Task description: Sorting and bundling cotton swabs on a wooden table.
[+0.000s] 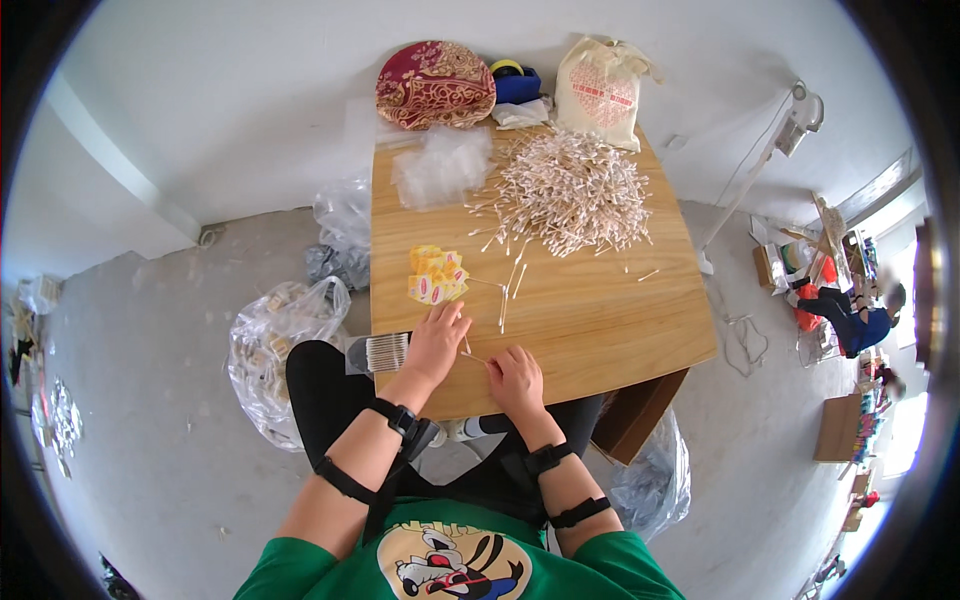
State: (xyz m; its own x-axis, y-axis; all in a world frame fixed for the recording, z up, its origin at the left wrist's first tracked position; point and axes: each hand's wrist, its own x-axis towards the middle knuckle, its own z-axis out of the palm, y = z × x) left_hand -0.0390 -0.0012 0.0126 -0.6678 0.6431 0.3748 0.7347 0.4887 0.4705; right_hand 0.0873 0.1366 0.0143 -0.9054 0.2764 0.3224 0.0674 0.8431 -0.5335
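Observation:
On the near part of the wooden table, my left hand point(440, 337) lies with its fingers stretched out and slightly apart, just below a small stack of yellow and white printed cards point(437, 275). My right hand point(517, 381) is closed in a pinch on a thin cotton swab point(474, 356) that points toward my left hand. Another swab seems to lie by the left thumb; whether they touch I cannot tell. A few loose swabs point(502, 308) rest ahead of my hands. By the table's left edge sits a clear pack of swabs point(388, 352) in a neat row.
A large heap of cotton swabs point(575, 190) covers the far right of the table point(600, 320). Clear plastic bags point(443, 168) lie beside it. Behind stand a red patterned cushion point(436, 85) and a cream drawstring bag point(602, 92). A filled plastic sack point(285, 345) is on the floor at left.

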